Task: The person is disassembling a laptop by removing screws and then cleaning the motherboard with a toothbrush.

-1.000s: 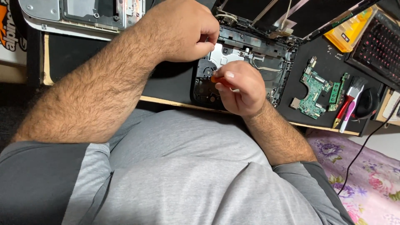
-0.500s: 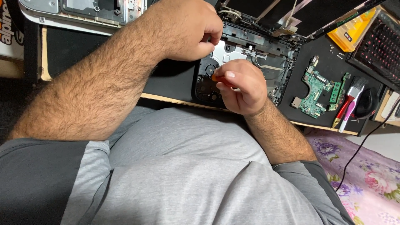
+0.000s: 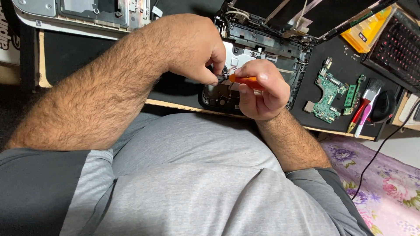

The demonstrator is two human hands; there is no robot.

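An opened black laptop chassis (image 3: pixel 280 48) lies on the dark desk mat, its inner frame and metal plate exposed. My right hand (image 3: pixel 262 94) grips a small orange-handled screwdriver (image 3: pixel 245 80), held level with its tip pointing left. My left hand (image 3: pixel 197 48) reaches over from the left, and its fingertips pinch at the screwdriver's tip, just above the near edge of the chassis. Whatever sits between those fingertips is too small to make out.
A green circuit board (image 3: pixel 326 96) and a narrow green memory strip (image 3: pixel 350 92) lie right of the chassis. Beside them are red and white-handled brushes (image 3: pixel 363 109), a black mouse (image 3: pixel 383 107), a keyboard (image 3: pixel 398 48) and a yellow box (image 3: pixel 365 28). A silver laptop cover (image 3: pixel 78 13) lies far left.
My right hand has turned the screwdriver level, showing more of its orange handle. My left hand's fingers have come down to meet its tip. The view has shifted slightly.
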